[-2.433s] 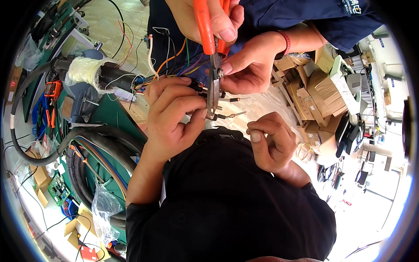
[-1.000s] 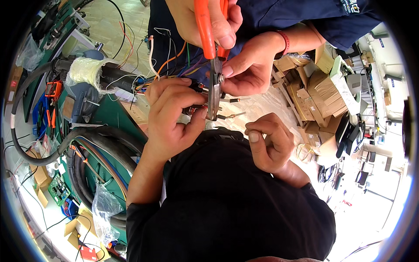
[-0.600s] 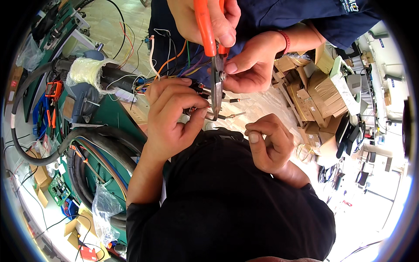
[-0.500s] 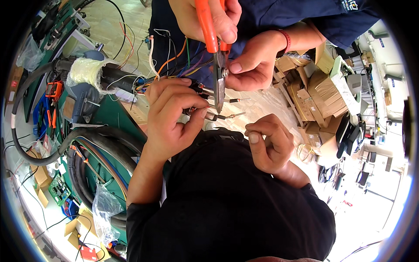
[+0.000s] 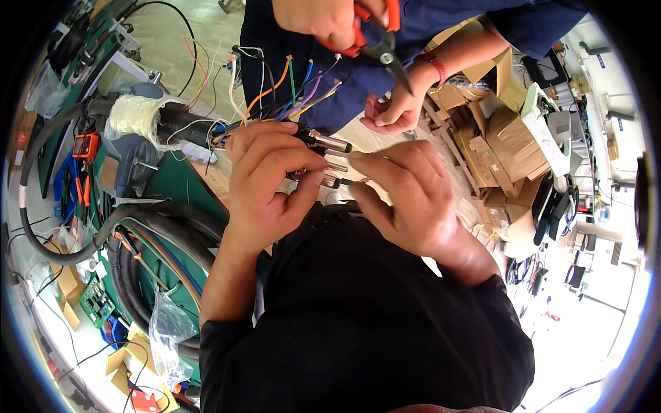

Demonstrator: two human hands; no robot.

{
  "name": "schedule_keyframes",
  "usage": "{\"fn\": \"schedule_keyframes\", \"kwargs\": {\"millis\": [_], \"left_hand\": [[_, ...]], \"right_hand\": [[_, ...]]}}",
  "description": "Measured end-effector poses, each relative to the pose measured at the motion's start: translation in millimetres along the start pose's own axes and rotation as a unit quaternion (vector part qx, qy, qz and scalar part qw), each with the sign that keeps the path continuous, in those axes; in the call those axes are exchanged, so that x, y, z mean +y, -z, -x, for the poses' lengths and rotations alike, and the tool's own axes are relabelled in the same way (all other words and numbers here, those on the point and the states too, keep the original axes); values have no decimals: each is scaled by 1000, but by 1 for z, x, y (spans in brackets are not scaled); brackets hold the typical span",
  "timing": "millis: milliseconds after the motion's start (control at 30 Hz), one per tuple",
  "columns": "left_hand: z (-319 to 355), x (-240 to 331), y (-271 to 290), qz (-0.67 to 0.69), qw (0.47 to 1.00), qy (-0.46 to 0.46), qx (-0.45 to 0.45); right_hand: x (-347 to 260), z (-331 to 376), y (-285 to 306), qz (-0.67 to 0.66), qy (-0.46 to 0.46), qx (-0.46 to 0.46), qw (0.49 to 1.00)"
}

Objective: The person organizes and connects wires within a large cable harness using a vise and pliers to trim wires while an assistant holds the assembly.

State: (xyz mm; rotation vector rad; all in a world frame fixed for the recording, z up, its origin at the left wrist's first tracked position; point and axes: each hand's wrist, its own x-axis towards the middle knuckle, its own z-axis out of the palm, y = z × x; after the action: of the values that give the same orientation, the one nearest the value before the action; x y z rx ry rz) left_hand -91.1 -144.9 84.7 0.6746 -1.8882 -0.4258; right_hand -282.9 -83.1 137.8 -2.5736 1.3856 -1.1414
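My left hand (image 5: 272, 189) is closed in a pinch at the end of a thick black cable, holding a thin metal-ended wire lead (image 5: 336, 167) between thumb and forefinger. Just above and below it, metal terminals with black ends (image 5: 332, 143) stick out past my fingers. My right hand (image 5: 413, 196) faces them from the right, thumb and forefinger apart around the lead tips; whether it touches them is hidden. Beyond my hands, a co-worker's hand grips orange-handled cutting pliers (image 5: 385, 55). The co-worker's other hand (image 5: 396, 110), with a red wristband, hangs near the jaws.
Coloured wires (image 5: 292, 82) fan out behind my left hand. The black cable (image 5: 186, 127), wrapped in pale film, rests on a grey vise (image 5: 131, 162). Coiled cable (image 5: 127, 268) lies on the green bench at left. Cardboard boxes (image 5: 506, 148) are piled at right.
My right hand has come up and left to the lead ends, its fingers spreading. The co-worker's pliers have drawn away from the leads, up and right. My left hand has stayed put.
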Motion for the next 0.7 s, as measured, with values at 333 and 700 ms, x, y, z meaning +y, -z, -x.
{"fn": "schedule_keyframes", "kwargs": {"millis": [333, 700], "left_hand": [[-2, 3, 0, -15, 1000, -7, -12], [-3, -1, -2, 1, 1000, 5, -12]], "right_hand": [[13, -15, -5, 20, 76, -39, 996], [8, -16, -5, 12, 44, -14, 999]]}}
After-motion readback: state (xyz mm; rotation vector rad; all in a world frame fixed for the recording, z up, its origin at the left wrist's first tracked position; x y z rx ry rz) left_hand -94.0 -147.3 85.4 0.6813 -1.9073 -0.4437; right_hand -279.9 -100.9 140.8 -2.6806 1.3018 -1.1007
